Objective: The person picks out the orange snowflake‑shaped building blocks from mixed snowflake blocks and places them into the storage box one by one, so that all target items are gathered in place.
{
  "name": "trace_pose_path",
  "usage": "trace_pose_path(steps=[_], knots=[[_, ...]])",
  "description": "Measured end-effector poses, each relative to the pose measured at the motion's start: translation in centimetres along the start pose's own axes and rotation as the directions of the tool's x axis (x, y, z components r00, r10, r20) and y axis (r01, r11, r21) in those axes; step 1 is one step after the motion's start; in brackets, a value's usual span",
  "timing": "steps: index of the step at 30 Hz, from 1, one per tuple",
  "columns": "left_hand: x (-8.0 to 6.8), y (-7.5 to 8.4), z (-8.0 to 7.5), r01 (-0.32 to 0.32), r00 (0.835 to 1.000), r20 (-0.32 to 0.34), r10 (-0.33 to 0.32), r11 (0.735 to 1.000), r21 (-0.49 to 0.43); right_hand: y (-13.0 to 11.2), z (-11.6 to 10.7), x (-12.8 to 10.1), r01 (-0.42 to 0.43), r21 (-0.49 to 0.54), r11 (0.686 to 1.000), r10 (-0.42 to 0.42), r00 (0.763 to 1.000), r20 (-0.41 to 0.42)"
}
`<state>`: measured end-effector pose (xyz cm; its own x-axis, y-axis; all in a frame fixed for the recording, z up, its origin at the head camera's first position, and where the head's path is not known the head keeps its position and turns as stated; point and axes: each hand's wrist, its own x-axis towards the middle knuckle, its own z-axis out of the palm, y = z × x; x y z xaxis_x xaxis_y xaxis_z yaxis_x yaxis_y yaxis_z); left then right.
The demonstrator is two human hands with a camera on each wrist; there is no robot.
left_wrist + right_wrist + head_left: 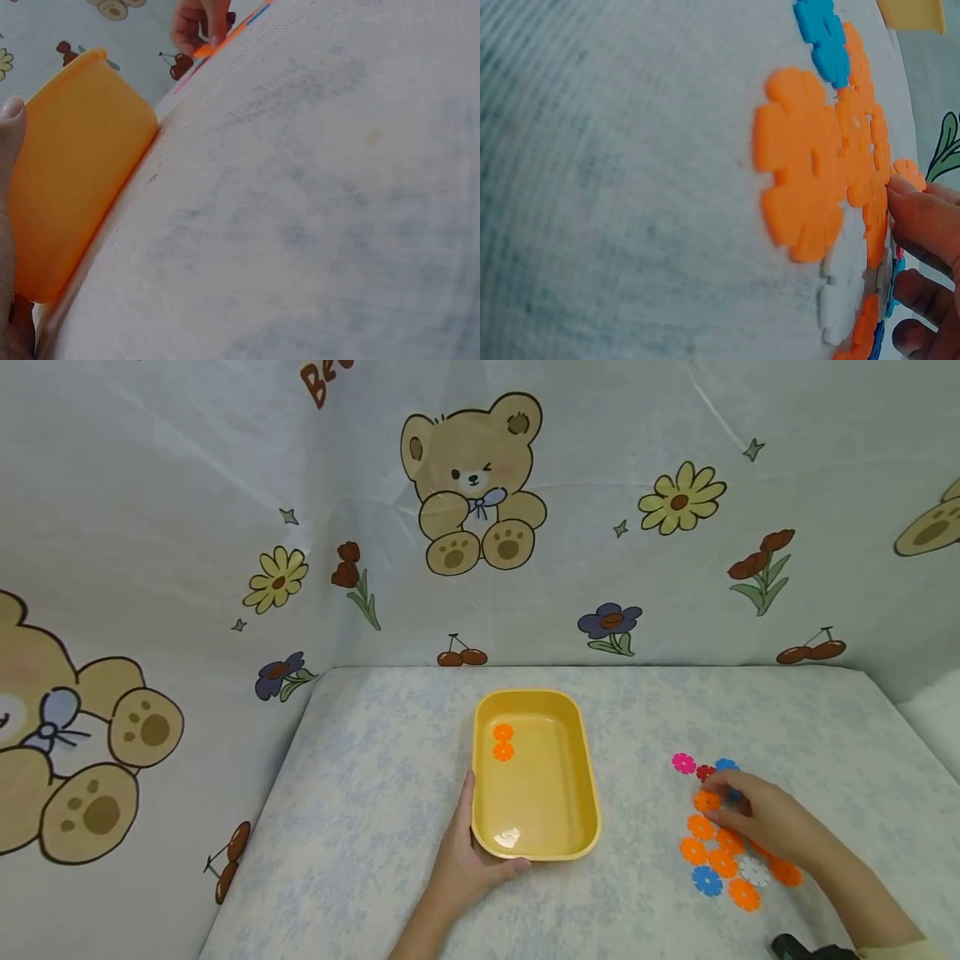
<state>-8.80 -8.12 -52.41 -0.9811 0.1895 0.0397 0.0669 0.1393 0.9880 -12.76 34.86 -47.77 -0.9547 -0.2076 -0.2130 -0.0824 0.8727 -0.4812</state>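
A yellow tray stands mid-table with two orange flower pieces in its far left corner. My left hand grips the tray's near left corner, thumb on the near rim, fingers along the left wall. In the left wrist view a fingertip lies against the tray wall. My right hand reaches into a cluster of flower pieces to the right and pinches an orange flower piece at the cluster's far edge. The right wrist view shows my fingertips on that small orange piece.
The cluster holds several orange pieces, a white one, blue ones, a pink one and a red one. A printed bear-and-flower cloth walls the table at the back and left.
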Motion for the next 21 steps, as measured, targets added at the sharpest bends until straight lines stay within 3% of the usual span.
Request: trace_pose_path(steps=[16,21], knots=[[0.01,0.08,0.0,-0.011,1.0,0.003,0.011,1.0,0.004,-0.4,-0.34,-0.14,-0.046,-0.06,0.997,0.048,0.998,0.035],[0.03,0.02,-0.04,0.001,1.0,0.003,-0.001,1.0,0.003,-0.63,-0.11,0.07,-0.034,-0.065,0.997,0.032,0.999,-0.032]])
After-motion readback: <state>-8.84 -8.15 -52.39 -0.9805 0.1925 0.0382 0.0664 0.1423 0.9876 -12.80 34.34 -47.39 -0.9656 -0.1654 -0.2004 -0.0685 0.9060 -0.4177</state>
